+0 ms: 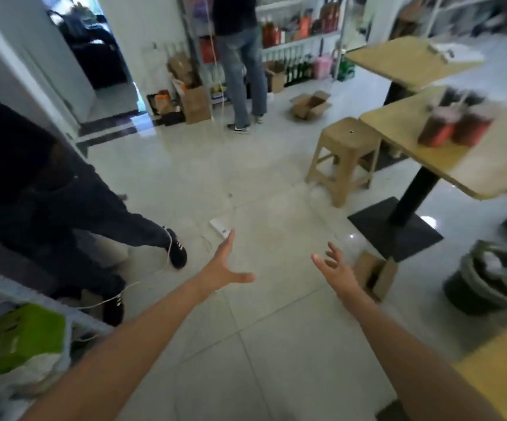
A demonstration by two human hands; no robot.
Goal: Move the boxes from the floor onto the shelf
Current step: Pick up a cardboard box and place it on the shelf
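Observation:
Both my arms reach out over the tiled floor. My left hand (223, 268) is open with fingers spread and holds nothing. My right hand (334, 265) is also open and empty. Just right of it a small open cardboard box (378, 276) lies on the floor, partly behind my wrist. A second open cardboard box (310, 104) lies on the floor farther off. White shelves (298, 44) with bottles stand at the back wall, with more boxes (196, 104) stacked at their foot.
A person in jeans (243, 71) stands at the shelves. Another person's dark legs and shoes (174, 250) cross the left. A tan plastic stool (345, 156), two pedestal tables (459, 165), a white power strip (220, 227) and stacked dark tubs (486, 278) stand around.

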